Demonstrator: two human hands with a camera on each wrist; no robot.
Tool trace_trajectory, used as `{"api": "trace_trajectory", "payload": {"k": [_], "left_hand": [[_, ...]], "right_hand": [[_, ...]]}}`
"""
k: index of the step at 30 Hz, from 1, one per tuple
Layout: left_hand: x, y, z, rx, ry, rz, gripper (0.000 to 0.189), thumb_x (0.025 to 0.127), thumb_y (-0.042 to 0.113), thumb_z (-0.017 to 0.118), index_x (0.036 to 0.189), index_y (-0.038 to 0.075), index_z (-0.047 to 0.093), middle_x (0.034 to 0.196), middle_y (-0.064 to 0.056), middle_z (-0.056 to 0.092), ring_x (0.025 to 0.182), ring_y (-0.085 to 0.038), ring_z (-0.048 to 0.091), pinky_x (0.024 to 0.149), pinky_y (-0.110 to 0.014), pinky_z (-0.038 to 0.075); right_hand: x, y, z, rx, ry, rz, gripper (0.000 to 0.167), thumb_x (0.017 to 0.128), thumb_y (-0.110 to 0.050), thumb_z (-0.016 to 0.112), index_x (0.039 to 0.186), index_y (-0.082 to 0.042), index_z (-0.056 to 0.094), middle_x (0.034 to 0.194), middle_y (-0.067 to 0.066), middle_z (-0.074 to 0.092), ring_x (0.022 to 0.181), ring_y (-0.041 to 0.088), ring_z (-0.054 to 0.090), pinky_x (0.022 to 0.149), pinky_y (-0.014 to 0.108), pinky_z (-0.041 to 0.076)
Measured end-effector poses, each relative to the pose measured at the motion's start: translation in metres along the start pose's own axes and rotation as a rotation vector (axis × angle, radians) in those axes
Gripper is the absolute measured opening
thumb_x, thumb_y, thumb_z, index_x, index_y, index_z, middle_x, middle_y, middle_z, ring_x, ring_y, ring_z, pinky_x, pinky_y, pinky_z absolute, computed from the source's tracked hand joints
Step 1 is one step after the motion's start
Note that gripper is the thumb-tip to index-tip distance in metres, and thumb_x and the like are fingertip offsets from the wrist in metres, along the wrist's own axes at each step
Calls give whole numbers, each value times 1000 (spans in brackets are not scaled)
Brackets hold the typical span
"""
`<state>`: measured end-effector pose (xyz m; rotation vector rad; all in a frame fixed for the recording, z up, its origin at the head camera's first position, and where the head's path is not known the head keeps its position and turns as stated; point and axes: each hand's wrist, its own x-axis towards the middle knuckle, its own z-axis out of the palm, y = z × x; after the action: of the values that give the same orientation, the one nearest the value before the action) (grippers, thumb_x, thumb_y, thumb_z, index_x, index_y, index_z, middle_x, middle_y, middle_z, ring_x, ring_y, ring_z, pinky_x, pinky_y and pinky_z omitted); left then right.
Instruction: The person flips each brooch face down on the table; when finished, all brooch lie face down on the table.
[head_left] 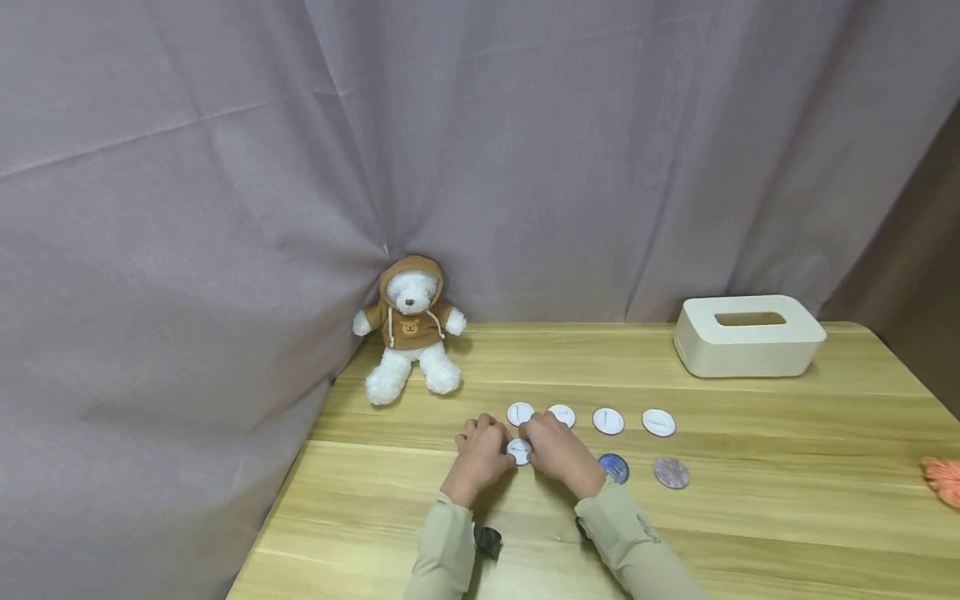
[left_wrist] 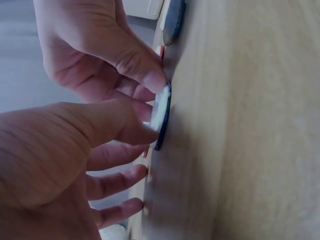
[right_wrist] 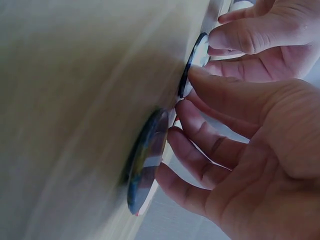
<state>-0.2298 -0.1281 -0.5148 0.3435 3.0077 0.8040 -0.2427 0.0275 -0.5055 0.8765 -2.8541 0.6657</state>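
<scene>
The left hand (head_left: 480, 454) and right hand (head_left: 561, 454) pinch opposite edges of a white badge (head_left: 519, 452) between them. Beyond the grip, running rightward, lie four similar badges (head_left: 608, 421); nearer, to its right, a blue badge (head_left: 615, 468) and pinkish badge (head_left: 671, 472).

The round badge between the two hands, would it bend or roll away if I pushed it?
The round badge would probably stay stiff, because its rim looks unbent in both wrist views. It would likely slide rather than roll, since it looks nearly level with the wooden table. It's probably light, being so thin.
</scene>
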Motion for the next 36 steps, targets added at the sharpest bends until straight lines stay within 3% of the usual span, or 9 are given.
{"api": "trace_trajectory", "payload": {"k": [6,14,18,21,29,36], "left_hand": [[0,-2,2,14,13,1,11,75,8,76,85,11,70,112,-11,57,103,-33,47,84,-56,37],[1,1,0,23,8,17,12,78,11,71,90,9,69,105,-9,58,98,-31,49,82,-56,39],[1,2,-3,12,18,26,23,80,13,69,103,6,70,107,-9,59,99,-31,51,83,-56,39],[2,2,-5,-17,31,47,32,81,12,68,112,4,70,108,-11,61,100,-31,53,83,-56,39],[7,13,-11,-75,32,101,33,82,10,69,115,3,69,111,-14,64,100,-34,56,83,-58,41],[8,24,-6,-112,-1,163,28,81,7,69,109,6,70,111,-8,66,105,-34,59,85,-57,41]], "right_hand": [[0,-1,-3,23,-12,-8,23,69,13,72,67,-6,62,69,4,54,70,25,52,65,41,44],[-3,4,-5,8,-5,-81,23,74,10,72,69,-8,59,69,2,52,70,25,54,64,40,44],[-6,8,-8,23,9,-58,11,77,7,71,81,-3,69,84,8,66,83,30,61,75,44,51],[-7,11,-13,28,18,-44,16,79,5,70,94,2,73,96,13,70,92,34,63,84,47,52],[-21,22,-32,33,-21,43,17,85,-2,74,101,3,71,81,3,63,81,25,61,75,44,52],[-32,25,-45,46,4,9,17,83,-4,76,98,3,71,81,6,64,78,23,59,72,44,51]]}}
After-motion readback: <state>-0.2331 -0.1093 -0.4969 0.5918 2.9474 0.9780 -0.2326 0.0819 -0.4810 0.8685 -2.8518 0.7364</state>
